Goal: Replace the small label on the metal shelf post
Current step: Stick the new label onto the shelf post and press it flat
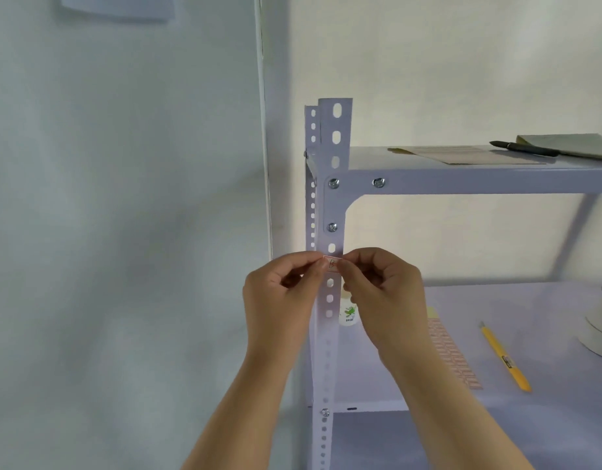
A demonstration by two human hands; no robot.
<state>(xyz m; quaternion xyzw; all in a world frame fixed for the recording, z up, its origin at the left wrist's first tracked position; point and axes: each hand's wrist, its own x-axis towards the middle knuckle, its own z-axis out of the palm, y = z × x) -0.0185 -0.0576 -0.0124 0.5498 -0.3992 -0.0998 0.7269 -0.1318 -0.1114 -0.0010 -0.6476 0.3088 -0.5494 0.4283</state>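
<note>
A pale lilac metal shelf post (333, 212) with slotted holes stands upright in the middle of the view. A small white label (332, 264) with a red border and handwriting lies across the post's front face, just below a slot. My left hand (286, 286) pinches the label's left end with thumb and forefinger. My right hand (381, 286) pinches its right end the same way. Both hands sit level with each other on either side of the post.
The upper shelf (479, 179) carries papers and a black pen (525, 149). On the lower shelf (543, 398) lie a sheet of red labels (454, 354), a yellow utility knife (504, 357), tape rolls (601, 320) and a small bottle (348, 313). A wall is at left.
</note>
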